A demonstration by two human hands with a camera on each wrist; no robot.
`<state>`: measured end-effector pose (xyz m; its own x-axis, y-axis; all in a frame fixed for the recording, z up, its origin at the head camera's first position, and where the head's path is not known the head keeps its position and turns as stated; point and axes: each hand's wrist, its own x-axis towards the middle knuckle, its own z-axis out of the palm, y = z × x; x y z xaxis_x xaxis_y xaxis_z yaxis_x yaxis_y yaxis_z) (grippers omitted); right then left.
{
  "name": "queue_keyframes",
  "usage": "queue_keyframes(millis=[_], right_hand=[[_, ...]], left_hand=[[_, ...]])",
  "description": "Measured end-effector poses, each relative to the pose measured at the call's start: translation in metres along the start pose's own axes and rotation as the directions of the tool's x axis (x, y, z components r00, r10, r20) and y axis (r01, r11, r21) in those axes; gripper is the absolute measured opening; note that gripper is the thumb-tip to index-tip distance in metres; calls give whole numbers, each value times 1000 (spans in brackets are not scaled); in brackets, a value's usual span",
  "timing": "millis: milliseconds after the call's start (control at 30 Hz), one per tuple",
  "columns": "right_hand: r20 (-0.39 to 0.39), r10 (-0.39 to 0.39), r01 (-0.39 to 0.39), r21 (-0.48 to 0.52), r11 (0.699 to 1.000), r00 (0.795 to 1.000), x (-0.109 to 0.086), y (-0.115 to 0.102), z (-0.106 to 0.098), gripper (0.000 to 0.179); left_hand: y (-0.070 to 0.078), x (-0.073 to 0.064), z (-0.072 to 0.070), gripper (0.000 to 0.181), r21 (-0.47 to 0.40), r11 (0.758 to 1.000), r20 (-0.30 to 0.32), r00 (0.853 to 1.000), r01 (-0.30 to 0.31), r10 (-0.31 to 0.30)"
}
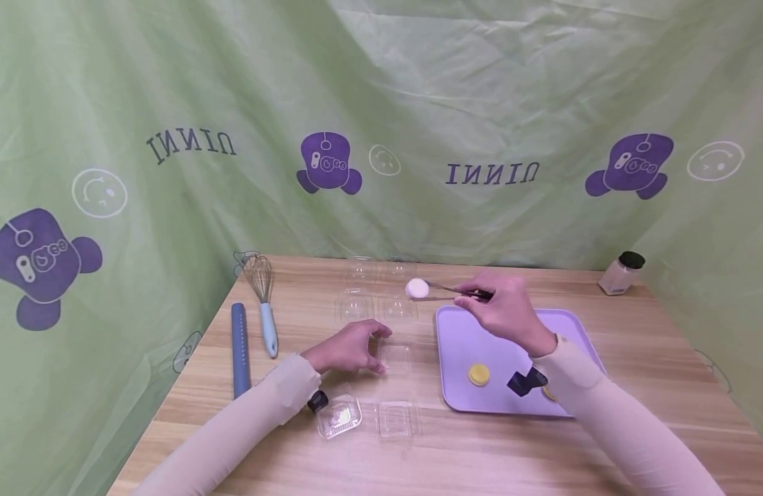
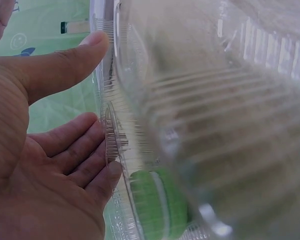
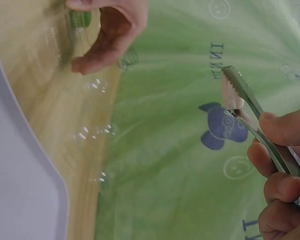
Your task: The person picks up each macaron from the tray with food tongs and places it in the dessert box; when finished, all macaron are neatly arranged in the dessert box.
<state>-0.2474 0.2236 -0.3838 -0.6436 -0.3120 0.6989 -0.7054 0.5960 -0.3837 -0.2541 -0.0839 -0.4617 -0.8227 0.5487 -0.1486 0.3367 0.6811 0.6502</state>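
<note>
Against a green printed backdrop, over the wooden counter (image 1: 481, 441), the right hand (image 1: 505, 313) pinches metal tongs (image 1: 458, 291) whose grip is closed on a white, soft-looking ball (image 1: 416, 288), best squeezed gently at its sides, while the left hand (image 1: 350, 346), fingers curled, steadies a flimsy clear plastic box (image 1: 395, 358).

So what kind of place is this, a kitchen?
Probably not a real kitchen, more likely a staged tabletop for baking or sweet packing: a green printed cloth backdrop hangs around a wooden table, which carries a whisk, a purple tray and clear plastic boxes.
</note>
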Motion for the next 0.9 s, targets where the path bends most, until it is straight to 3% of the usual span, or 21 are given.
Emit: queue_keyframes(millis=[167,467,700,900], right_hand=[[73,-25,21,58,998,997,-8,-5,16,16],[218,32,-62,129,990,975,-20,-12,36,13],[275,46,-89,148,985,960,-28,-11,48,13],[294,18,-55,116,992,956,-34,-9,58,13]], left_hand=[[0,0,-1,78,4,1000,1,1000,4,-4],[0,-1,-2,76,-7,1000,-5,1000,2,-2],[-1,-1,-1,73,3,1000,-18,1000,-3,3],[0,0,0,79,2,1000,-21,1000,-13,13]])
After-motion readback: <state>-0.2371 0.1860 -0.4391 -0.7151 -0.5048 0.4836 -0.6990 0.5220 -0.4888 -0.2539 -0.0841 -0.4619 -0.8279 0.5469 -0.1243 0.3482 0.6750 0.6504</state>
